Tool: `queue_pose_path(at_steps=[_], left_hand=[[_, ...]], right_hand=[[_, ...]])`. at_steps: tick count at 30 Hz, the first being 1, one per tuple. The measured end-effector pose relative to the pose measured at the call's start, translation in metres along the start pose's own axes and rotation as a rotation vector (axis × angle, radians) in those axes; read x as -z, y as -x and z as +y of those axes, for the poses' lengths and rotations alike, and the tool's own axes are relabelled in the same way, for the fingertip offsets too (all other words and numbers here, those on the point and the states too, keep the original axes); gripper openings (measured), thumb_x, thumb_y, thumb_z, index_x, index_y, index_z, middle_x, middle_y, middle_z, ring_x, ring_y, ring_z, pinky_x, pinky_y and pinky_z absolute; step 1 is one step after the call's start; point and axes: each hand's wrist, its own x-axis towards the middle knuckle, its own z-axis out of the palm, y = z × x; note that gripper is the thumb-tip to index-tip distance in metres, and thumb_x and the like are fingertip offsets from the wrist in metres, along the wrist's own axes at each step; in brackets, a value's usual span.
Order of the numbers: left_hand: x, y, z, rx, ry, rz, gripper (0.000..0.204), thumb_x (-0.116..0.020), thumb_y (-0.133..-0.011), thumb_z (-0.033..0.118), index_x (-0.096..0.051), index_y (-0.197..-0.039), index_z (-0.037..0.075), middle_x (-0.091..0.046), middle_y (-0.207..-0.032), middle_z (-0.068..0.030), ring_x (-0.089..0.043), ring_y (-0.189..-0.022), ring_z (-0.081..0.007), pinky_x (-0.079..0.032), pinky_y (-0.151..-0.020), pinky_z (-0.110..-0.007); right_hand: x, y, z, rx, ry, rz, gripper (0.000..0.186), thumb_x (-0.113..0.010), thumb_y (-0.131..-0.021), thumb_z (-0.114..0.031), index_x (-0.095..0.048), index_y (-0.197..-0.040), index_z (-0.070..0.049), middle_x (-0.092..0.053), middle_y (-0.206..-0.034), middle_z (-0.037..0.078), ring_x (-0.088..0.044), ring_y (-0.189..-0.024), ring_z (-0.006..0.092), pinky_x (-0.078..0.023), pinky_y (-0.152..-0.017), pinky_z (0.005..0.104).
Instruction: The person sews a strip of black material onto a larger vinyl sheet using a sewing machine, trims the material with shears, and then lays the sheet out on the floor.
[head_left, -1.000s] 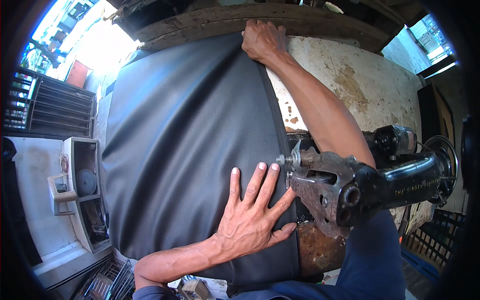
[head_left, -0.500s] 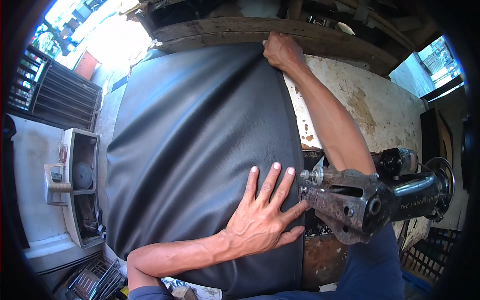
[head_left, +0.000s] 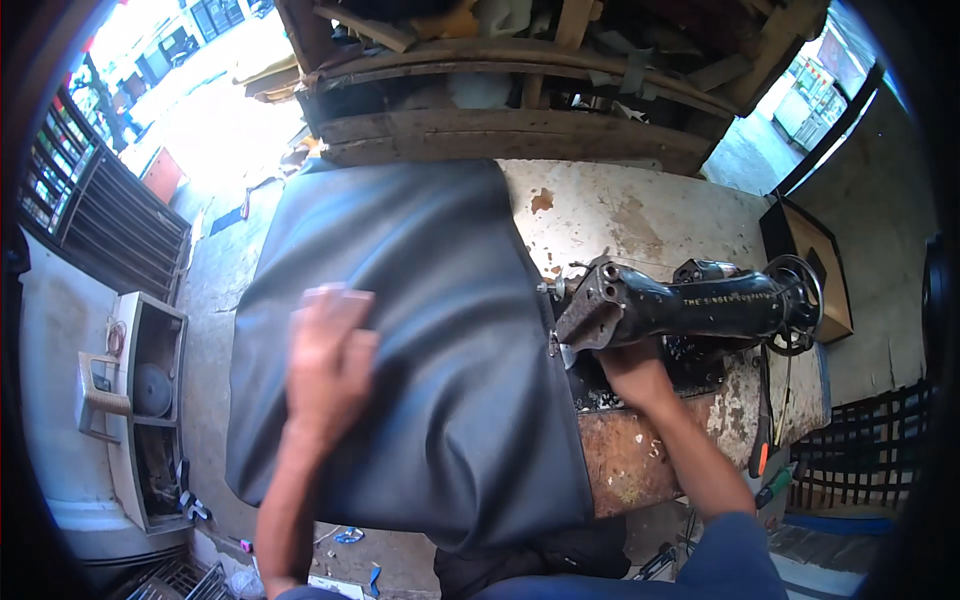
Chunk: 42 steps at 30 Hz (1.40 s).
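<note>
Nearest, the left hand lies flat and open on the large sheet of smooth dark grey-black leatherette, palm down and fingers pointing away, gripping nothing – it only presses (it is blurred, so the fingertips are hard to make out). The sheet covers the left part of the worn, stained wooden sewing table and hangs over its near edge; its right edge runs up to the needle end of the black cast-iron sewing machine.

To the right, the right hand reaches in under the machine's arm, at the bed just beside the sheet's edge. Whether it is closed on anything I cannot tell – the machine hides the fingers.

To do this well, I judge that the flat palm should keep the sheet taut and square to the needle, with no creases near the machine's foot, and the overhanging weight should not drag the edge off line.

Farther right, some tools with an orange handle rest on the table's edge. Beyond the table, rough wooden shelving crosses the far side.
</note>
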Motion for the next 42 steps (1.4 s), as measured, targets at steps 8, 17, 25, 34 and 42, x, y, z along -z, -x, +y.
queue_pose_path(at_steps=[8, 17, 25, 34, 42], left_hand=[[0.044, 0.052, -0.218, 0.825, 0.082, -0.137, 0.059, -0.055, -0.103, 0.050, -0.071, -0.119, -0.005, -0.074, -0.105, -0.0290, -0.069, -0.102, -0.0466, -0.050, -0.093, -0.048], [-0.020, -0.068, -0.239, 0.693, -0.344, 0.067, 0.050, -0.048, -0.104, 0.049, -0.074, -0.122, 0.010, -0.070, -0.109, -0.0306, -0.066, -0.106, -0.0512, -0.051, -0.092, -0.056], [0.034, 0.001, -0.209, 0.711, -0.448, 0.095, 0.048, -0.053, -0.105, 0.038, -0.063, -0.137, 0.003, -0.069, -0.121, -0.0293, -0.065, -0.114, -0.0480, -0.050, -0.099, -0.054], [-0.011, 0.086, 0.096, -0.068, 0.098, -0.060, 0.038, -0.064, -0.095, 0.008, -0.066, -0.133, 0.003, -0.055, -0.149, -0.0213, -0.044, -0.144, -0.0414, -0.036, -0.120, -0.050], [-0.045, 0.118, 0.174, -0.116, 0.279, -0.270, 0.046, -0.063, -0.100, 0.017, -0.059, -0.144, 0.008, -0.053, -0.152, -0.0182, -0.042, -0.147, -0.0384, -0.033, -0.122, -0.049]], right_hand=[[-0.049, 0.174, -0.085, 0.023, 0.601, 0.064, 0.057, -0.062, -0.098, -0.047, -0.064, -0.137, -0.004, -0.059, -0.142, 0.016, -0.051, -0.135, 0.0367, -0.034, -0.116, 0.0569], [-0.064, 0.178, -0.102, -0.052, 0.623, 0.083, 0.054, -0.068, -0.094, -0.043, -0.066, -0.137, -0.010, -0.058, -0.145, 0.014, -0.049, -0.138, 0.0358, -0.032, -0.117, 0.0579], [-0.073, 0.195, -0.106, -0.081, 0.465, 0.227, 0.048, -0.071, -0.092, -0.028, -0.065, -0.132, -0.002, -0.060, -0.137, 0.016, -0.054, -0.132, 0.0355, -0.038, -0.115, 0.0521], [-0.089, 0.280, -0.089, -0.347, -0.074, 0.380, 0.038, -0.079, -0.092, -0.025, -0.058, -0.112, -0.001, -0.062, -0.103, 0.018, -0.062, -0.095, 0.0359, -0.050, -0.085, 0.0456], [-0.085, 0.289, -0.090, -0.417, -0.389, 0.258, 0.025, -0.075, -0.097, -0.025, -0.069, -0.098, -0.001, -0.070, -0.080, 0.011, -0.067, -0.071, 0.0197, -0.052, -0.066, 0.0318]])
